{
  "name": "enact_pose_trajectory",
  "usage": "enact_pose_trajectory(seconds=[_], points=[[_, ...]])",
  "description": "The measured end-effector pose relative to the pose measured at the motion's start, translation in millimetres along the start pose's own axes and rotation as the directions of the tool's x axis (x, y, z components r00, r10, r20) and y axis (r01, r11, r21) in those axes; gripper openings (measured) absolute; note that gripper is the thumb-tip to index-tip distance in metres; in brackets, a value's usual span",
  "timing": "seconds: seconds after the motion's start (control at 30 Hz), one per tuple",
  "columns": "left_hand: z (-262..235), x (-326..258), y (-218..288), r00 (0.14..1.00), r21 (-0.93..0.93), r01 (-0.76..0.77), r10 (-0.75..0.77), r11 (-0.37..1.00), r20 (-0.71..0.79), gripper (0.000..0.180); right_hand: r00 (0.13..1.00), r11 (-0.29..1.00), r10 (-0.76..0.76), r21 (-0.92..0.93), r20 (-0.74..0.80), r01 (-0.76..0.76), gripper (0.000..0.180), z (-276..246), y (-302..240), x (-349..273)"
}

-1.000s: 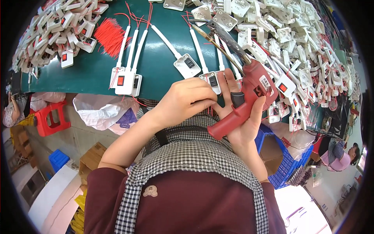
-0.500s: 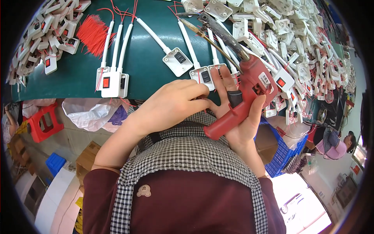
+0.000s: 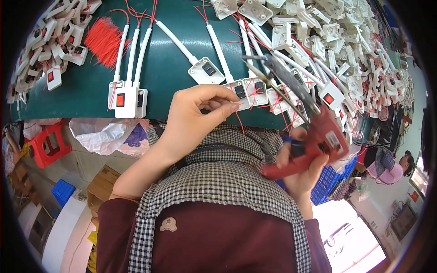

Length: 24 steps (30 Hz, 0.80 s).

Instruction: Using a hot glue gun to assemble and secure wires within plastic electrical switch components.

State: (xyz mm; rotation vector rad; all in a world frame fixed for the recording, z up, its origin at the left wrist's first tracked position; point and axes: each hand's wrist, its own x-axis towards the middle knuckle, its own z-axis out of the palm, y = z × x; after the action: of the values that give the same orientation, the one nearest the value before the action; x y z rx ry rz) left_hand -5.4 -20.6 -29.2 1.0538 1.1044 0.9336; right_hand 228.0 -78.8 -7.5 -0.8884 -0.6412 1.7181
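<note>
The scene is bright and evenly lit. A pale sheen marks the green table (image 3: 82,99) at upper left of centre; a white patch (image 3: 350,245) at lower right washes out. Motion blurs the red tool (image 3: 321,132); the left hand (image 3: 187,113) looks sharper. Straight edges bend toward the black rim.

One left hand (image 3: 193,118) and one right hand (image 3: 300,177) are in view, with one red soldering gun (image 3: 325,141). On the one green bench (image 3: 168,82) there are three grouped white cases (image 3: 126,112), one with a red switch (image 3: 120,99), and three white handles (image 3: 131,59). One slanted case (image 3: 199,74) lies apart, and at least four more stand in a row. There is one red wire bundle (image 3: 105,43). Two heaps of cases (image 3: 339,38) are too jumbled to count. Around are one red stool (image 3: 37,157), one blue crate (image 3: 324,184) and one apron (image 3: 218,182).
</note>
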Motion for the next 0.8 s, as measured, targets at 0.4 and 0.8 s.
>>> enact_pose_trajectory(seconds=[0.4, 0.8], points=[[-3.5, 22.2, -3.0, 0.83, 0.786, -0.391, 0.553, 0.48, 0.075, 0.015, 0.977, 0.854, -0.004, -0.509, -0.213, -0.107, 0.079, 9.3, -28.0, -30.1], [-5.5, 22.8, -2.7, 0.863, 0.774, -0.375, 0.498, 0.51, 0.09, 0.014, 0.971, 0.84, 0.094, -0.506, -0.222, -0.197, 0.072, 13.2, -28.7, -25.6]])
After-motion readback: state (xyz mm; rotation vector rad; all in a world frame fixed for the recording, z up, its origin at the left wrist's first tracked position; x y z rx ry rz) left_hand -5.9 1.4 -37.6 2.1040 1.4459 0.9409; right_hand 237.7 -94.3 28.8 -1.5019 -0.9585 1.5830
